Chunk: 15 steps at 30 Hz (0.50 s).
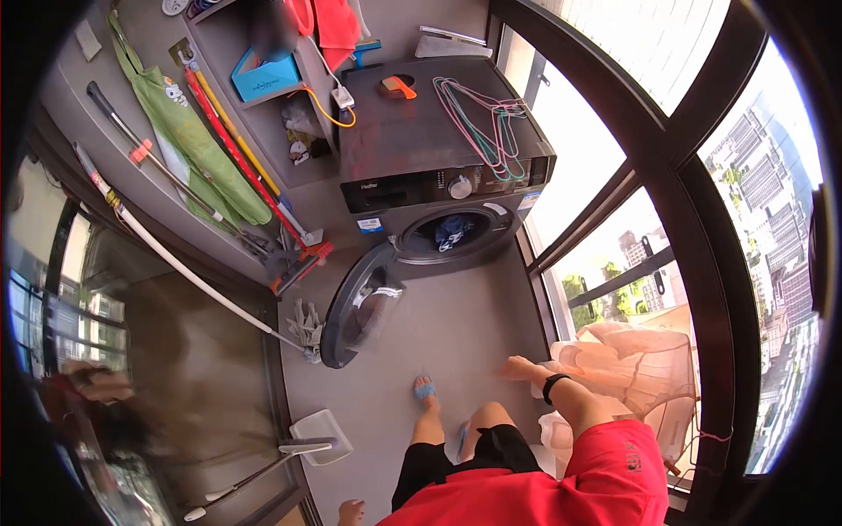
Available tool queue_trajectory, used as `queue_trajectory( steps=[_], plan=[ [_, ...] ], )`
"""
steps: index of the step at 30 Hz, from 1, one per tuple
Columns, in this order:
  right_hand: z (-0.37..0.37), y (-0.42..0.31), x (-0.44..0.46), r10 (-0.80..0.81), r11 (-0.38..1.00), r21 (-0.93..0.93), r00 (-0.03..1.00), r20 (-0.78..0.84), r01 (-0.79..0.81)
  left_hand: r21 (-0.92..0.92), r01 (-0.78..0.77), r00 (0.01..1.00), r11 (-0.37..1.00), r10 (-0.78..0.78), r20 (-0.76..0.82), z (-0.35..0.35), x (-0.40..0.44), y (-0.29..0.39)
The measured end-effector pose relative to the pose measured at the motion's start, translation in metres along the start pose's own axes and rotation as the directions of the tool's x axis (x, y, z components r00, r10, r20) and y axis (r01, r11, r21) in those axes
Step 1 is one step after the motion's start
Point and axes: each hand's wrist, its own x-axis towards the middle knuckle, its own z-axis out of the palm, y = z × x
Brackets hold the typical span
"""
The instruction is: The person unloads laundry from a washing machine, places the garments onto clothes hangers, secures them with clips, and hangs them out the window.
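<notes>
Though I can't tell if right hand (523,369) or left hand (351,512) grips anything, I'd avoid snagging the garment (651,355).

Pale pink fabric (636,359) — sheer-looking, gathered | loosely draped | beside window (715,263)

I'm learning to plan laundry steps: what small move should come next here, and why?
Probably bring the right hand toward the opening of the washing machine: its door stands open, dark blue cloth lies inside, and that hand, though blurred, appears to hold nothing.
</notes>
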Motion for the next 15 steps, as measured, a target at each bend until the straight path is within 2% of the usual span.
queue_trajectory(
  steps=[1,2,3,6,8,9,12,15],
  plan=[
    [-0.014,0.001,0.008,0.014,0.995,-0.099,0.998,0.054,-0.009,0.040,-0.086,0.995,0.995,0.088,-0.048,0.000,0.008,0.020],
    [-0.031,0.005,0.022,0.032,0.980,-0.198,0.994,0.109,-0.010,0.263,-0.256,0.941,0.930,0.301,-0.151,0.005,0.018,0.042],
    [-0.047,0.010,0.038,0.053,0.955,-0.298,0.986,0.160,-0.002,0.508,-0.326,0.832,0.797,0.497,-0.246,0.010,0.025,0.066],
    [-0.060,0.038,0.088,-0.118,0.962,-0.262,0.978,-0.171,0.070,0.597,-0.456,0.702,0.660,0.679,-0.215,0.033,0.011,0.142],
    [-0.078,0.050,0.126,0.028,0.996,0.085,0.979,-0.201,-0.012,0.608,-0.490,0.675,0.624,0.713,-0.188,0.065,-0.017,0.189],
    [-0.084,0.055,0.149,0.105,0.964,0.260,0.975,-0.198,-0.051,0.617,-0.505,0.659,0.604,0.731,-0.177,0.077,-0.024,0.202],
    [-0.090,0.085,0.219,0.223,0.927,0.326,0.972,-0.078,-0.186,0.565,-0.479,0.736,0.671,0.658,-0.158,0.104,-0.014,0.198],
    [-0.101,0.116,0.277,0.356,0.768,0.571,0.935,-0.003,-0.291,0.638,-0.412,0.798,0.650,0.595,-0.091,0.124,-0.021,0.175]
  ],
)
